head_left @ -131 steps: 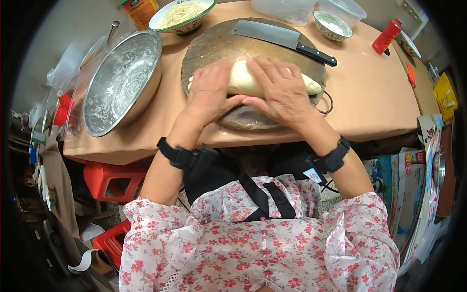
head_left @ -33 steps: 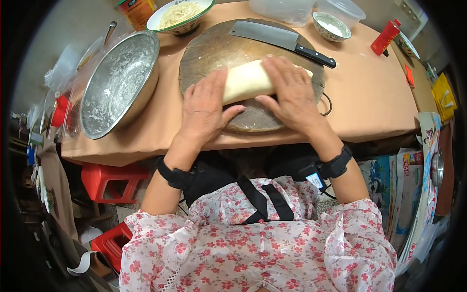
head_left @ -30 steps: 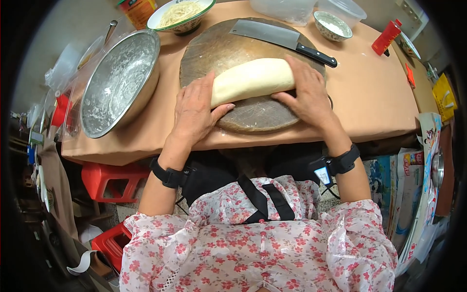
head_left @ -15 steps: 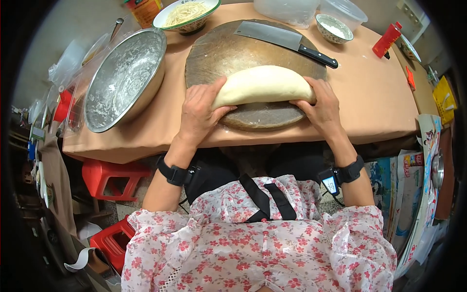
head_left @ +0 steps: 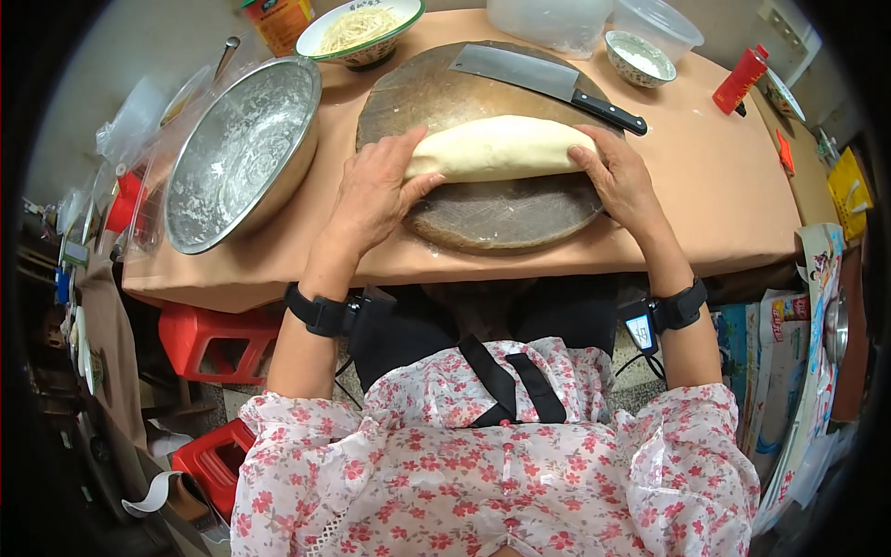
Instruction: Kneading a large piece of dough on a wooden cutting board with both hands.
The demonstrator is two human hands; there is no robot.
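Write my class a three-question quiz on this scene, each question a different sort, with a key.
1. True or false: the blade of the cleaver lies on the round board.
2. Fill in: the left hand and right hand hold opposite ends of the ____.
3. Where is the large metal bowl? A: left of the round board; B: right of it; C: on it.

Key: 1 true; 2 dough roll; 3 A.

dough log (head_left: 501, 150); pale cream; thick, slightly arched; sideways across round wooden board (head_left: 506, 218)
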